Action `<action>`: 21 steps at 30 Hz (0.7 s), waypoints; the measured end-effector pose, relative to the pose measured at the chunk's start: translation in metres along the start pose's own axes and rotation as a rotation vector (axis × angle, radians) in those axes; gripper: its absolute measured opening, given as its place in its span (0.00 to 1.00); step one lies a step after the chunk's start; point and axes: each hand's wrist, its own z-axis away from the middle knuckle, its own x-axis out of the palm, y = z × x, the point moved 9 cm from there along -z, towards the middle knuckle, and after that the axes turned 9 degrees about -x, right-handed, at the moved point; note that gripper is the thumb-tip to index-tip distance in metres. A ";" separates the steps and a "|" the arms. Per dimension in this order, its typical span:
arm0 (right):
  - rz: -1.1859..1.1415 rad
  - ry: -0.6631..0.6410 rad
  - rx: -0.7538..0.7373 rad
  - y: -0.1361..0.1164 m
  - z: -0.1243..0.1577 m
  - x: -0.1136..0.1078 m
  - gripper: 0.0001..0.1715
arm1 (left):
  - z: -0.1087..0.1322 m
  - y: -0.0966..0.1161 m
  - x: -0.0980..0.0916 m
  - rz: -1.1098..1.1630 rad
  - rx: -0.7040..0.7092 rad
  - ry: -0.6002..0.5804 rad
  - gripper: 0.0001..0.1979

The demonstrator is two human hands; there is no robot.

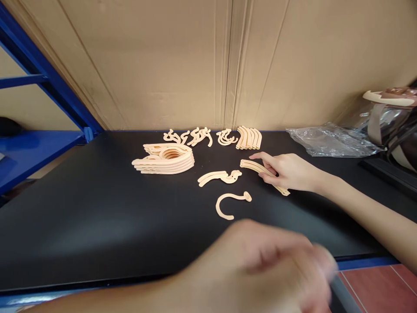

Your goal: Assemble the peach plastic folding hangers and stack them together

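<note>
My right hand [280,170] reaches in from the right, thumb and fingers closed around a curved cream hanger arm [250,164] low over the black table. My left hand [276,265] is large and blurred in the foreground, its fingers curled together; whatever they may hold is hidden. Between the hands lies a cream hanger hook [223,200] with a round end. Just beyond it rests a small hanger part [232,177] with a curved, holed end, touching short curved arms [211,175].
At left stands a stack of cream hangers [167,164]. Loose hooks and small parts [198,136] and a row of curved arms [249,138] line the back of the black table [107,208]. A clear plastic bag [332,141] lies back right, and a blue frame [65,87] rises left.
</note>
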 end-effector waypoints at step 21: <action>0.138 0.144 -0.072 -0.010 0.001 -0.014 0.23 | -0.018 -0.077 -0.052 -0.712 0.188 0.332 0.15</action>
